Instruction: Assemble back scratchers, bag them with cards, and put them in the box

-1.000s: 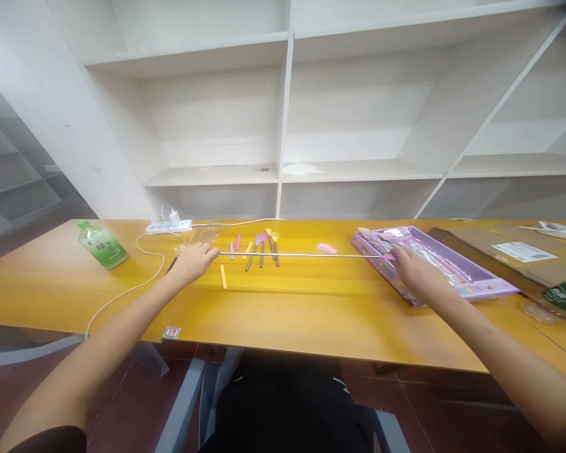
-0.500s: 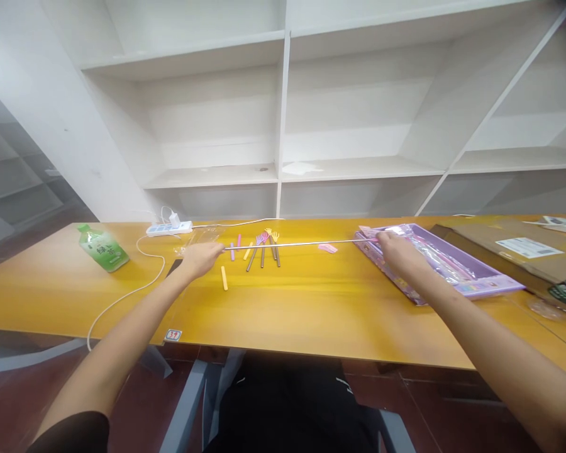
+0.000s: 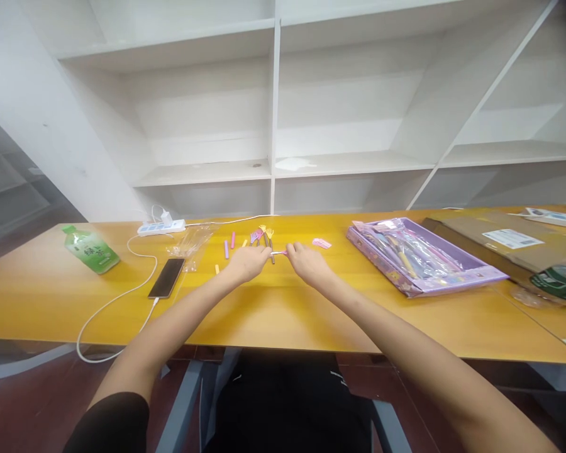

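The rod [image 3: 276, 253] I hold is silver with a pink end, and I see purple, pink and yellow claw heads [image 3: 259, 234], an orange-yellow desk [image 3: 311, 321], a green bottle [image 3: 92, 250], a black phone [image 3: 167, 278], a purple tray [image 3: 482, 274] with a patterned outer wall [image 3: 385, 265], a brown carton [image 3: 471, 225] and white shelves [image 3: 358, 161].

On the yellow wooden table [image 3: 283, 314], left to right, are a green plastic bottle [image 3: 92, 253], a flat black phone [image 3: 167, 278], hand-shaped scratchers [image 3: 269, 233] just behind a slim pink-and-silver rod [image 3: 278, 253], a shallow purple rectangular tray [image 3: 476, 282] and a flat brown cardboard box [image 3: 481, 228]; white shelving [image 3: 274, 113] stands behind.
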The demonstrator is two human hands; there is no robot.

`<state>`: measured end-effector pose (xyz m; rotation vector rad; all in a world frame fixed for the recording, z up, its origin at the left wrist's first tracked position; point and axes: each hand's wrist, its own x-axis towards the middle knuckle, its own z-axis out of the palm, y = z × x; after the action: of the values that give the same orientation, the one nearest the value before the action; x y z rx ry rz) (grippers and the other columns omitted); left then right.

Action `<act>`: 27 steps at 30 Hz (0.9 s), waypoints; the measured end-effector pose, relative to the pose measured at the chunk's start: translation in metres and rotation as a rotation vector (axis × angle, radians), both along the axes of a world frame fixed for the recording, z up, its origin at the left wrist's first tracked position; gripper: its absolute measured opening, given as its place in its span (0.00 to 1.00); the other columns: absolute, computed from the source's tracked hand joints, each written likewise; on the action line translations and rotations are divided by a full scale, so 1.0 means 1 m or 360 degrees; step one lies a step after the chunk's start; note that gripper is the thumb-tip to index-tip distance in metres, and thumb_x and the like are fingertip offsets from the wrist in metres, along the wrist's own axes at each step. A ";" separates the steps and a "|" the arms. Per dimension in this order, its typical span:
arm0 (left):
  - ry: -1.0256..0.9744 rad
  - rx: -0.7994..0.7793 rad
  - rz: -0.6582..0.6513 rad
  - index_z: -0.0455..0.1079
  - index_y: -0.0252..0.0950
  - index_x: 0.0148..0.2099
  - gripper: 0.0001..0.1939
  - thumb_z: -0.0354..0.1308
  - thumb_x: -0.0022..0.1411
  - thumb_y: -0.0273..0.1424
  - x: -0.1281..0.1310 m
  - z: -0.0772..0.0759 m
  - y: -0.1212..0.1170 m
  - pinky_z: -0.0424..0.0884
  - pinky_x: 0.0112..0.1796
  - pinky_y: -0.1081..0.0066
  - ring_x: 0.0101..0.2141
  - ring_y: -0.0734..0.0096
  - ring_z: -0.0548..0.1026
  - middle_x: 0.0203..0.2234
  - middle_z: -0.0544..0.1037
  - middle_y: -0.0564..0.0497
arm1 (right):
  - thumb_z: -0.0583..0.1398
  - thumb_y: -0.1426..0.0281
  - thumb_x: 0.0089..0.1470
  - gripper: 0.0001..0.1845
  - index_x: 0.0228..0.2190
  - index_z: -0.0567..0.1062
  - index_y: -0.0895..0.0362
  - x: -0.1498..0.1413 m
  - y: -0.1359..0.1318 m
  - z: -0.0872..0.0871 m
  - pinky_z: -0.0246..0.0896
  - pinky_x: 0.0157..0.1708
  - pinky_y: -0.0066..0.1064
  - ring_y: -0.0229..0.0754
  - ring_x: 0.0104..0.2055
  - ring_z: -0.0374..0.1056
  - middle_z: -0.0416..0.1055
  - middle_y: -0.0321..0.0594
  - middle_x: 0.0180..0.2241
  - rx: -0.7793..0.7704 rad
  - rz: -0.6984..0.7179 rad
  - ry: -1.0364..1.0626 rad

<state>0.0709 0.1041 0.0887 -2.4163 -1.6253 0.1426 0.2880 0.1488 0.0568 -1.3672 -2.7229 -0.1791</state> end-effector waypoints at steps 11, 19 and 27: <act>-0.0083 0.0172 -0.0031 0.72 0.35 0.49 0.18 0.42 0.80 0.36 0.007 -0.010 0.005 0.70 0.39 0.66 0.38 0.58 0.79 0.42 0.80 0.39 | 0.46 0.79 0.71 0.18 0.46 0.74 0.62 -0.002 0.005 -0.002 0.51 0.41 0.39 0.55 0.48 0.61 0.73 0.57 0.43 0.0265 0.0311 0.0099; -0.0088 0.0324 0.0007 0.73 0.36 0.48 0.17 0.43 0.80 0.35 -0.035 0.001 0.012 0.68 0.41 0.64 0.41 0.59 0.76 0.41 0.78 0.40 | 0.51 0.78 0.70 0.17 0.50 0.78 0.61 0.050 0.036 0.001 0.55 0.44 0.38 0.52 0.49 0.65 0.77 0.53 0.46 0.0230 0.0228 0.0181; 0.0062 0.0476 0.0002 0.72 0.38 0.38 0.18 0.45 0.80 0.34 -0.169 0.005 -0.041 0.61 0.34 0.66 0.35 0.62 0.73 0.31 0.77 0.46 | 0.53 0.76 0.64 0.18 0.41 0.84 0.57 0.246 0.076 -0.036 0.61 0.45 0.38 0.52 0.45 0.70 0.79 0.51 0.38 0.0283 0.0143 0.0273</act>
<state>-0.0986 0.0631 0.0940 -2.1730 -1.5104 -0.0502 0.5341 0.2247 0.0213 -1.1549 -2.5517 -0.2764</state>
